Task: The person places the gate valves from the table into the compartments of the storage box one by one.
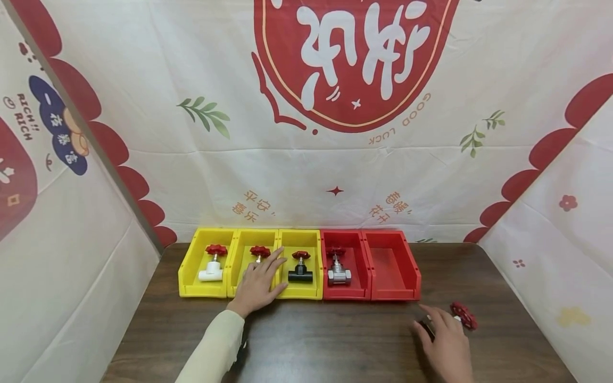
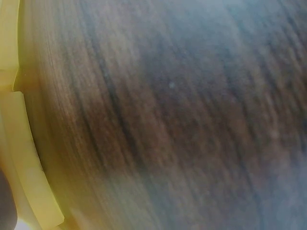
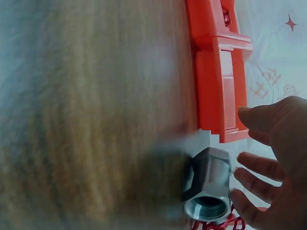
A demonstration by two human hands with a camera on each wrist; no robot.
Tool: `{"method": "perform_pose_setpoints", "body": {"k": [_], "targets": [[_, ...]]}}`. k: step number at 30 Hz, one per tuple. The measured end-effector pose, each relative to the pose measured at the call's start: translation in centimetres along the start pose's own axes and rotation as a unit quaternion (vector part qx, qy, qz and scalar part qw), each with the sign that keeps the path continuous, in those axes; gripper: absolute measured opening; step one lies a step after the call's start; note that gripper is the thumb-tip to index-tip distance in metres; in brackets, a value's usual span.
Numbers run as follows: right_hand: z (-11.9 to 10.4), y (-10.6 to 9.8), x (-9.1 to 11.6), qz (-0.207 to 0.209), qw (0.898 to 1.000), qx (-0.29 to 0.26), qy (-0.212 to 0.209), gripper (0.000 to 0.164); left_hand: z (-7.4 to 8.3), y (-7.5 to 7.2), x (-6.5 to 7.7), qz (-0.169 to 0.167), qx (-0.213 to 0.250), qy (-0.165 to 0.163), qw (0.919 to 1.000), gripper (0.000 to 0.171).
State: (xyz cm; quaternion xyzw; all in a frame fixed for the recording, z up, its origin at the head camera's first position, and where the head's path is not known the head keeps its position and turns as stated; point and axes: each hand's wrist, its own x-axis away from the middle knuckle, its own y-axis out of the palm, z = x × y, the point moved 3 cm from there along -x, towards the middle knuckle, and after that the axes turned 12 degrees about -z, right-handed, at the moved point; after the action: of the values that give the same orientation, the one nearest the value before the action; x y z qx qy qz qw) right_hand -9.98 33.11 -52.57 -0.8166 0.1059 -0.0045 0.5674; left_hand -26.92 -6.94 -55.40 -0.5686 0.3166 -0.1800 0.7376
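Note:
My left hand reaches over the second yellow bin, its fingers spread across a valve with a red handwheel. Most of that valve's body is hidden, so I cannot tell whether the fingers touch it. On the right, my right hand is above a metal valve on the table, its red handwheel showing beyond the fingers. In the right wrist view, thumb and fingers are spread beside the threaded metal body, not closed around it. The left wrist view shows mainly blurred tabletop.
The outer yellow bin holds a white valve, the third yellow bin a black valve. A metal valve is in the first red bin; the other red bin stands beside it. Printed cloth hangs behind the wooden table.

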Motion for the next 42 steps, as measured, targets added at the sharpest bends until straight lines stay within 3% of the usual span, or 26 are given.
{"method": "perform_pose_setpoints", "body": {"k": [4, 12, 20, 27, 30, 35, 42], "targets": [[0.6, 0.1, 0.1, -0.014, 0.999, 0.011, 0.03, 0.044, 0.0, 0.0, 0.0, -0.002, 0.004, -0.002, 1.0, 0.062], [0.9, 0.6, -0.3, -0.051, 0.998, 0.031, 0.035, 0.041, -0.1, 0.0, 0.1, -0.015, 0.005, -0.013, 0.9998, 0.062], [-0.2, 1.2, 0.6, -0.022, 0.999, 0.036, -0.022, 0.04, -0.1, 0.0, 0.1, -0.013, 0.007, -0.01, 0.9998, 0.062], [-1.8, 1.9, 1.5, -0.058, 0.997, 0.04, -0.024, 0.038, -0.2, 0.2, 0.0, -0.01, 0.005, -0.009, 0.9999, 0.062], [-2.3, 2.3, 1.8, -0.05, 0.998, 0.03, -0.036, 0.035, -0.2, 0.3, 0.0, -0.002, 0.006, -0.005, 1.0, 0.062], [-2.8, 2.7, 2.1, -0.014, 0.996, 0.006, -0.086, 0.036, -0.3, 0.4, 0.1, 0.004, 0.0, -0.001, 1.0, 0.062], [-3.2, 2.9, 1.9, 0.031, 0.98, -0.022, -0.196, 0.042, -0.3, 0.4, 0.0, 0.002, -0.003, -0.003, 1.0, 0.062]]}}
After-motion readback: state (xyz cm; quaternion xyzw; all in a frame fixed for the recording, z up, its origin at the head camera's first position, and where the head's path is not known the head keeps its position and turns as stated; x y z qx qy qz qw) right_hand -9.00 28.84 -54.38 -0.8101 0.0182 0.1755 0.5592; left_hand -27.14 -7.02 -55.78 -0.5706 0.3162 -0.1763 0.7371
